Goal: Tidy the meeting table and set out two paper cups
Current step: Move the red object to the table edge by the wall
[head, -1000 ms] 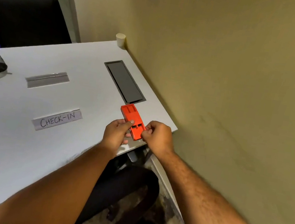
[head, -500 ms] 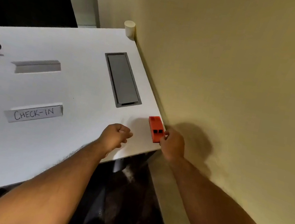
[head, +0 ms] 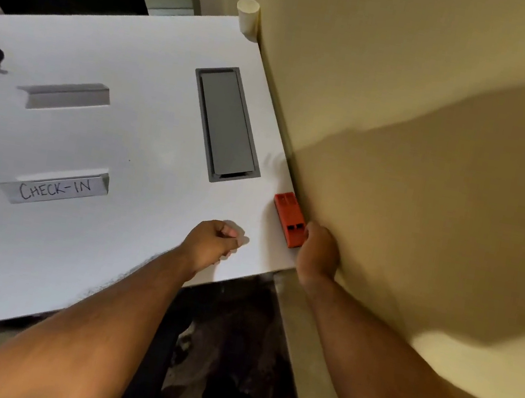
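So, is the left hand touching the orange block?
No, the left hand rests fisted on the table, apart from the orange block.

orange block [head: 289,219] – white table [head: 123,148] – grey hatch [head: 226,125], cream cup [head: 247,17]

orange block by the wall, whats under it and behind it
The orange block lies flat on the white table, against the beige wall. The right hand touches its near end. What lies between block and wall is hidden.
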Motion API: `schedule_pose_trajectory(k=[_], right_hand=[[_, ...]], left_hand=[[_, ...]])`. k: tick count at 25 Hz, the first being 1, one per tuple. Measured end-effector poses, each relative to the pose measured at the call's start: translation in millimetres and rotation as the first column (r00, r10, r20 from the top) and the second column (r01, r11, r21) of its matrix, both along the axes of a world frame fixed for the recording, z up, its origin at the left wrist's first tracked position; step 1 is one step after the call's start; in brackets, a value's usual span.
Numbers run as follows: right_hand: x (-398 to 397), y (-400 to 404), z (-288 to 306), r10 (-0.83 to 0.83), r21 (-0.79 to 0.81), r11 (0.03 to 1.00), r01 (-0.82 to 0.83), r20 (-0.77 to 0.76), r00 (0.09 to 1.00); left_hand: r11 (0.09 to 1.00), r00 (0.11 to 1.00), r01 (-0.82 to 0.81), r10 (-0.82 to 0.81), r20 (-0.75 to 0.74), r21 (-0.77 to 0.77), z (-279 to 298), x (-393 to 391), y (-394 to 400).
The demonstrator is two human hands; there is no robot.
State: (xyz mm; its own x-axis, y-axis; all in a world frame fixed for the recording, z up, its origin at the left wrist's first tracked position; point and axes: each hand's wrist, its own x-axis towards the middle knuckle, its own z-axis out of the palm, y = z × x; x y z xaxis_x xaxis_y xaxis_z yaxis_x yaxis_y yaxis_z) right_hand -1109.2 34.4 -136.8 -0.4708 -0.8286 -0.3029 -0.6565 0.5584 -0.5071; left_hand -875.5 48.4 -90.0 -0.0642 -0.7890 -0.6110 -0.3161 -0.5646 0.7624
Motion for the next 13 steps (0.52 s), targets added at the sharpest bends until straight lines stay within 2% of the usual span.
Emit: schedule_pose_trajectory(k=[2,5,7,10,11,13], right_hand=[[0,1,0,0.093,0.044,0.995,-0.090,-0.084,0.992],[7,17,-4,0.281,0.091,0.960,-0.266,-0.289,0.915],[14,31,-10,0.396,0.102,0.917,-0.384,-0.333,0.856],[18,36,-18,0.613,0.194,0.787,-0.586,-0.361,0.703],[19,33,-19,0.638,0.214,0.768,-0.604,-0.350,0.686],[23,30,-18,0.617,0.205,0.786,-0.583,-0.304,0.726]], left_hand=[[1.000,1.000,0.008,-0.009,0.022,0.020,-6,-1,-1],[0.999,0.998,0.024,-0.027,0.057,0.036,-14,-3,-1],[0.997,0.994,0.061,-0.064,0.089,0.038,-18,-4,-1],[0.995,0.990,0.090,-0.093,0.105,0.033,-19,-7,0],[0.996,0.991,0.087,-0.090,0.102,0.032,-18,-8,0],[0.997,0.993,0.075,-0.077,0.095,0.024,-17,-9,0]])
